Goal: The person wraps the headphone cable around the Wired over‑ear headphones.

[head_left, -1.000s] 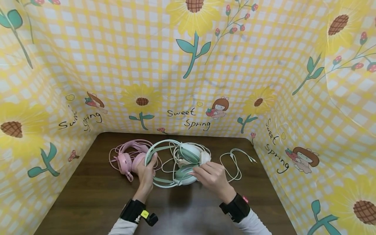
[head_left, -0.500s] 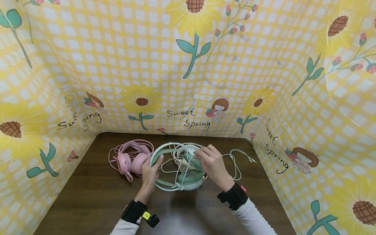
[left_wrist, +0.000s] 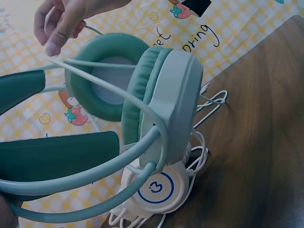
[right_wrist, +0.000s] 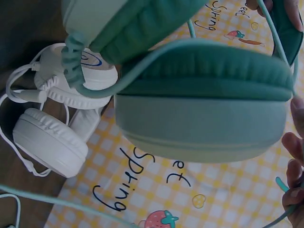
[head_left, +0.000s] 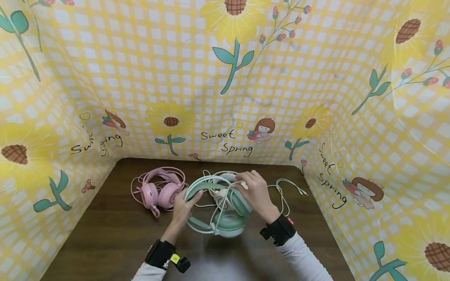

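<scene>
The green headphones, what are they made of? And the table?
The green headphones: the pale cups look like smooth matte plastic, and the darker ear pads look soft, perhaps leatherette, since their rims wrinkle. The table looks like dark wood or a wood-look top, with streaky grain and a slight shine.

Bare table (head_left: pixel 105 242) lies open in front and to the left. At the back, pink headphones (head_left: pixel 158 191), green headphones (head_left: pixel 221 210), white headphones (head_left: pixel 223 197) and loose white cable (head_left: pixel 284 187) crowd together; patterned walls (head_left: pixel 45 164) close off three sides.
</scene>
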The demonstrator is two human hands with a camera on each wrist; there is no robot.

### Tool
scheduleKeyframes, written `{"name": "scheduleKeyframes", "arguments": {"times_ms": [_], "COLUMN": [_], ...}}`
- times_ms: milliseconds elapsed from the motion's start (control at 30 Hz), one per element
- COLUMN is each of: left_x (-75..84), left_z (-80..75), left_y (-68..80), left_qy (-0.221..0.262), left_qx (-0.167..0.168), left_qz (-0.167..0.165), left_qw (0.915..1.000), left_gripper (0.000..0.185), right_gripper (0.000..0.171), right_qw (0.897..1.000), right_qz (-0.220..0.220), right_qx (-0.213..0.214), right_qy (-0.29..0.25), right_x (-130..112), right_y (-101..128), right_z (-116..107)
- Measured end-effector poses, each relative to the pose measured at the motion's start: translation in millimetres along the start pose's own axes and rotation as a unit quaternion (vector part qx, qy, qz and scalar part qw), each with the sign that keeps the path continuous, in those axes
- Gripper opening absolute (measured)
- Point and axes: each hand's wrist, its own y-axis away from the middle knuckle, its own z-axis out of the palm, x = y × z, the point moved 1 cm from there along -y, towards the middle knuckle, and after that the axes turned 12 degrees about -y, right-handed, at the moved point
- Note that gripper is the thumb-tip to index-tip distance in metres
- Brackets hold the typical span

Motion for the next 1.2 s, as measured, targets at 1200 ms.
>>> {"name": "scheduleKeyframes", "arguments": {"times_ms": [1200], "left_x": [-17.4], "left_z": [-15.4], "left_y": [3.2], "left_qy": [0.210], "left_qx": [-0.106], "left_qz": [0.056], "left_qw": [0.9702], "left_gripper": [0.026], "right_gripper": [0.015], "right_qw": [0.969], "right_qz": [0.198], "right_qx": [0.052], "right_qy": [-0.137], "right_x": [56], "right_y": [48], "right_z": [-20]}}
